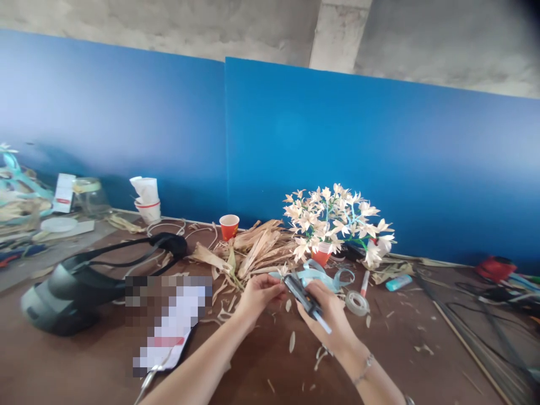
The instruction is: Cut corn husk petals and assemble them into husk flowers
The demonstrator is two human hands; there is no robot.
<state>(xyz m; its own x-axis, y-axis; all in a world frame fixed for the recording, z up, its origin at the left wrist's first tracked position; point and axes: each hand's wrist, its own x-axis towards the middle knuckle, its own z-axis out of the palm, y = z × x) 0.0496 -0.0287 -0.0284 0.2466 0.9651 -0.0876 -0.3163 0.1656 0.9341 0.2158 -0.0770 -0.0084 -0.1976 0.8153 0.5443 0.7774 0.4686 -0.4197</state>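
My right hand (325, 308) is wrapped round a dark glue gun (302, 293), with a whitish stick jutting from its rear end. The gun's front end points toward a small pale flower (282, 271) made of husk-like petals. Close to that flower, my left hand (264, 295) is closed in a pinch, apparently on its thin stem; the fingers partly hide the grip. Just beyond both hands lies light blue ribbon (320, 274). Behind it, many similar flowers (329, 216) stand in a red paper cup (321, 257).
Dried corn husks (261, 244) are heaped behind my left hand, beside another red cup (230, 226). A tape roll (356, 303) and a turquoise tube (399, 282) lie to the right. Leftward are a black headset (71, 292) and a blurred-out phone (175, 326) with a cable.
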